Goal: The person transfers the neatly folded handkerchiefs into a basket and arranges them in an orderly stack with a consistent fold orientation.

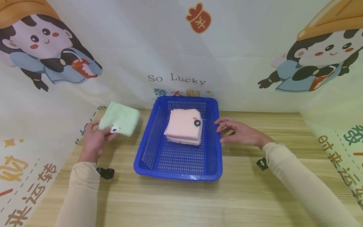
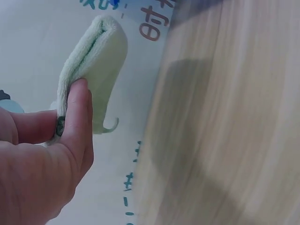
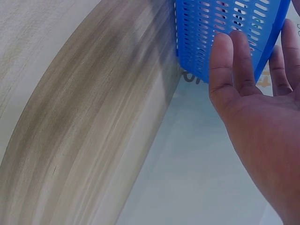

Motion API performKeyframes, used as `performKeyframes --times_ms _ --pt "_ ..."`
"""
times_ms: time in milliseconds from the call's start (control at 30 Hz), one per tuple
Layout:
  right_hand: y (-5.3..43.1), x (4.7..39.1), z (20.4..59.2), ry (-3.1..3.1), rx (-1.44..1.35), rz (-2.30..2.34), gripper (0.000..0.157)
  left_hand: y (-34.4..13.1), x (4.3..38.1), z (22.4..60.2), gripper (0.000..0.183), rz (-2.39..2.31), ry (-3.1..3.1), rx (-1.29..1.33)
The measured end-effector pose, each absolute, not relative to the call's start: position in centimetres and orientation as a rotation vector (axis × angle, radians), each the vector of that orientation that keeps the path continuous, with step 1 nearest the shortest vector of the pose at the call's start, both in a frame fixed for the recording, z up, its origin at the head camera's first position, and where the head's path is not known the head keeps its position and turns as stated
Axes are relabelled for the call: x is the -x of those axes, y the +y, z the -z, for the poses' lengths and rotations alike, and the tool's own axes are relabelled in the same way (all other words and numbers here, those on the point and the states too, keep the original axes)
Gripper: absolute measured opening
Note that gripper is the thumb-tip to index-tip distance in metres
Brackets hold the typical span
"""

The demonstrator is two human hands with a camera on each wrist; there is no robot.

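My left hand point(image 1: 95, 140) pinches a folded light green towel point(image 1: 122, 118) by its edge, thumb on one side and fingers on the other. In the left wrist view the towel point(image 2: 101, 70) is seen edge-on, raised over the table, with a small hanging loop at its lower corner. A blue plastic basket point(image 1: 147, 173) stands mid-table. Inside it lies a stack of folded pink towels point(image 1: 184, 124), the top one bearing a small embroidered face. Beside the basket's right rim is my right hand point(image 1: 241, 133), its fingers loosely bent and fingertips right at the rim.
The wooden table point(image 1: 181, 205) is backed and flanked by a white printed cloth point(image 1: 241, 75) with cartoon figures and lettering. A black wrist camera point(image 1: 105, 173) is strapped under the left wrist, and another point(image 1: 262, 164) under the right.
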State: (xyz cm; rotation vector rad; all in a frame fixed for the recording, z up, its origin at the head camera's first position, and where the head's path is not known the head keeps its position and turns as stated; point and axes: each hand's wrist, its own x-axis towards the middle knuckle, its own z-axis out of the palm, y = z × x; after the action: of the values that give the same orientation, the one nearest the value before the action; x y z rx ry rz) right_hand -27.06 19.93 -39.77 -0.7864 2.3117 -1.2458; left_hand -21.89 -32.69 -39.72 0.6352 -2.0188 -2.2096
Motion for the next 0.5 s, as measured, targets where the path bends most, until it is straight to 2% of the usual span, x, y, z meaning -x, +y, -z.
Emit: performKeyframes --times_ms 500 --pt "19.8 26.9 39.6 2.31 0.784 1.259 0.03 -31.0 21.4 37.6 0.051 2.35 -1.807 -0.519"
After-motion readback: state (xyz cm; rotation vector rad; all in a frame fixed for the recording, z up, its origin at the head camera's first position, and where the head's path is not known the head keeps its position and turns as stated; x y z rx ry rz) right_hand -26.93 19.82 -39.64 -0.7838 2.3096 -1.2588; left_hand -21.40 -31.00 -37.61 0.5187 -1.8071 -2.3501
